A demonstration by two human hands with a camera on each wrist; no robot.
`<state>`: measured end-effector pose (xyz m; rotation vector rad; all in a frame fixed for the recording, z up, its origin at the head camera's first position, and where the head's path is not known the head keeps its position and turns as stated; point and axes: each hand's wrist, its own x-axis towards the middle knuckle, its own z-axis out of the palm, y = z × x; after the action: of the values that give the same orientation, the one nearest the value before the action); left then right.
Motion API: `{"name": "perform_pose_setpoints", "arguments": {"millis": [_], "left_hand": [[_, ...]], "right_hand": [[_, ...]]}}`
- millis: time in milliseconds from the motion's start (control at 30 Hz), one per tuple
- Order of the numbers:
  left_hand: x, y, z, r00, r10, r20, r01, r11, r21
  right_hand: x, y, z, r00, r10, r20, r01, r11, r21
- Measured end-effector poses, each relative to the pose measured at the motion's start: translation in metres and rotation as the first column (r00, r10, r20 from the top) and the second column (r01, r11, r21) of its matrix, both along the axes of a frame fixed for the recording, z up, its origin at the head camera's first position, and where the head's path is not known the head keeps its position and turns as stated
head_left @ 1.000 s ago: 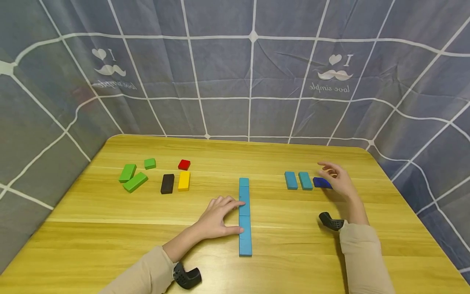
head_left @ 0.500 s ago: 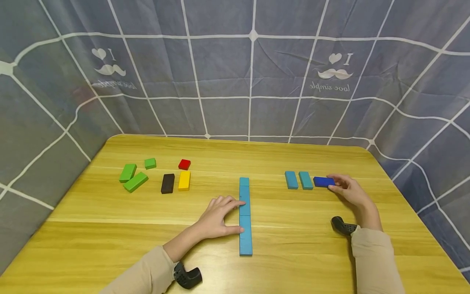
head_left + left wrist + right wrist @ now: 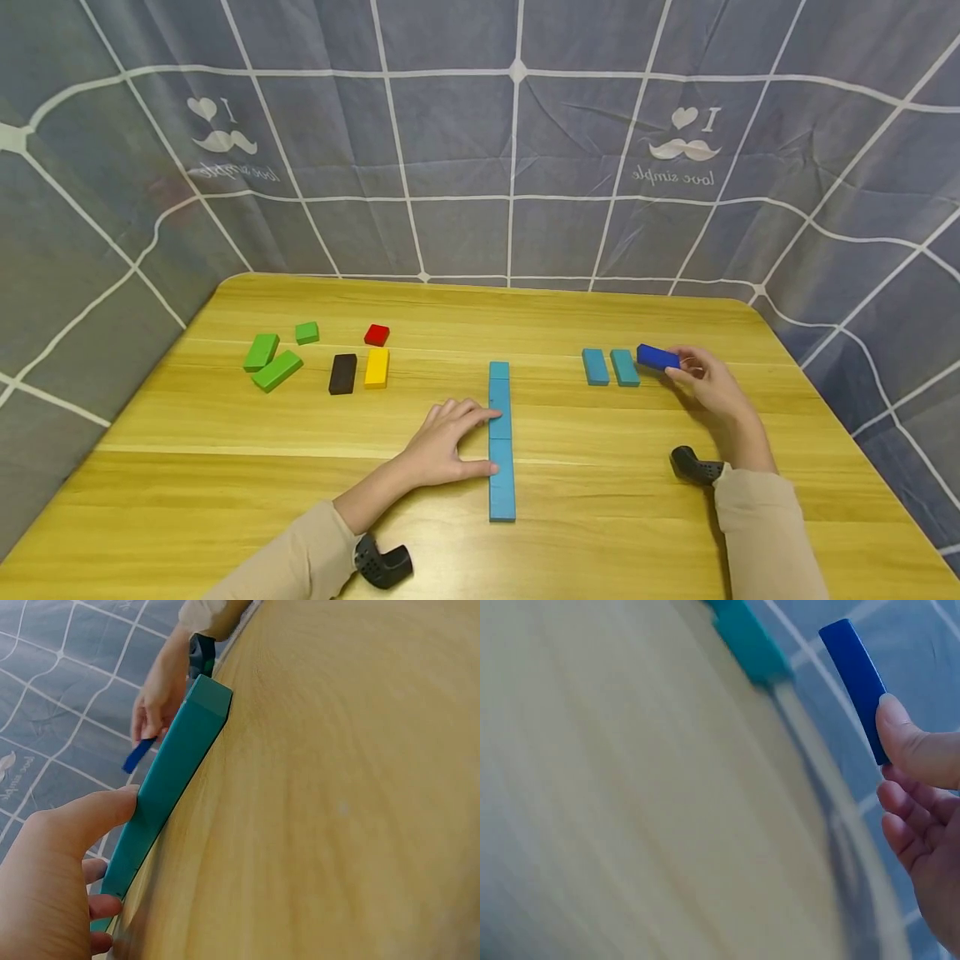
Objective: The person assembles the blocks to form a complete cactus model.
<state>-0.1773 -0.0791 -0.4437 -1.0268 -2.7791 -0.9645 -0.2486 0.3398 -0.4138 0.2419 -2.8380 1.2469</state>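
Note:
In the head view a straight row of light-blue blocks runs away from the person at the table's middle, two long ones and a short one at the far end. My left hand lies along its left side, thumb and index fingertip touching the row. At the right, my right hand pinches a dark-blue block by its right end between thumb and fingers. The right wrist view shows this block raised above the tabletop, the thumb flat on its face.
Two light-blue blocks, one and another, lie just left of the held block. At the left lie several green blocks, a black block, a yellow block and a small red block. A grey curtain hangs behind the table.
The right hand has moved onto the dark-blue block, taken hold of its right end and lifted it off the table. The left hand and the row have stayed in place.

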Motion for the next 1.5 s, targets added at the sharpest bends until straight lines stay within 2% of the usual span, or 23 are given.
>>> {"name": "perform_pose_setpoints", "arguments": {"millis": [67,200,400,533,733,1033,1500], "left_hand": [[0.000,0.000,0.000,1.000,-0.001,-0.005,0.001,1.000,0.003],[0.000,0.000,0.000,1.000,-0.003,-0.023,0.004,1.000,0.011],[0.000,0.001,0.000,1.000,0.000,-0.017,0.000,1.000,0.000],[-0.001,0.001,0.000,1.000,0.001,-0.006,-0.001,1.000,-0.009],[-0.001,0.000,0.001,1.000,-0.004,0.000,0.004,1.000,-0.015],[-0.001,0.000,0.002,1.000,0.005,0.014,-0.005,1.000,-0.024],[-0.001,0.000,0.002,1.000,0.005,0.011,-0.005,1.000,-0.030]], "right_hand": [[-0.001,-0.011,0.005,0.997,0.043,-0.061,-0.044,0.999,-0.017],[-0.003,-0.037,0.010,0.978,0.132,-0.162,-0.139,0.990,-0.033],[0.001,-0.077,0.010,0.963,0.228,-0.143,-0.234,0.972,-0.023],[0.008,-0.102,0.005,0.940,0.307,-0.148,-0.311,0.950,-0.009],[0.015,-0.130,-0.002,0.915,0.388,-0.109,-0.390,0.921,0.012],[0.019,-0.150,-0.011,0.910,0.407,-0.081,-0.407,0.913,0.022],[0.020,-0.155,-0.016,0.897,0.427,-0.112,-0.424,0.904,0.050]]}}
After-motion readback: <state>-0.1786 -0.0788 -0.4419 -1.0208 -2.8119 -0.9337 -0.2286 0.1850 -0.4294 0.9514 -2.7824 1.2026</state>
